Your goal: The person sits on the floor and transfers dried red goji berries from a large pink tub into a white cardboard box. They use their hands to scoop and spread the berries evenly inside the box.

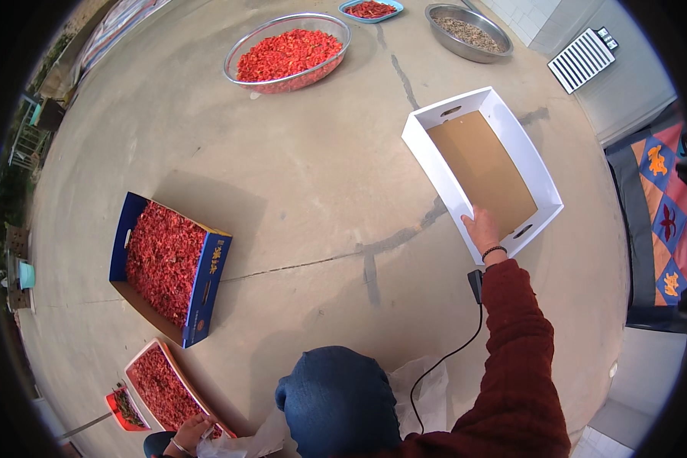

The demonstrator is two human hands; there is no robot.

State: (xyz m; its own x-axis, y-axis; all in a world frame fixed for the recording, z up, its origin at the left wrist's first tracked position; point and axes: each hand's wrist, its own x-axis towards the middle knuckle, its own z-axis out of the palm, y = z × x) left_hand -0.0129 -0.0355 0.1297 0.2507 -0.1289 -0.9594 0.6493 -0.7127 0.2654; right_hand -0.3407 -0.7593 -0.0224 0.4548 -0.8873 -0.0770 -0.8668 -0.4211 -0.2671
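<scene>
My right hand (484, 229) grips the near end of the left long wall of a white cardboard box (524, 154), thumb outside and fingers inside. Bare brown board shows at the bottom of this box, and each short end has a handle slot. Low at the left, my left hand (189, 434) pinches a translucent plastic bag (263, 438), partly cut off by the picture's edge. Beside that hand is a peach plastic tray (159, 343) of chopped red chillies. Further up stands a blue cardboard box (209, 286) bearing writing, also filled with chopped red chillies.
At the back are a clear basin (297, 83) of cut red peppers, a light-blue tray (372, 20) and a steel bowl (464, 50) of seed-like bits. A black adapter (476, 286) with a cable lies below the white box. A red dustpan (120, 415) is at lower left.
</scene>
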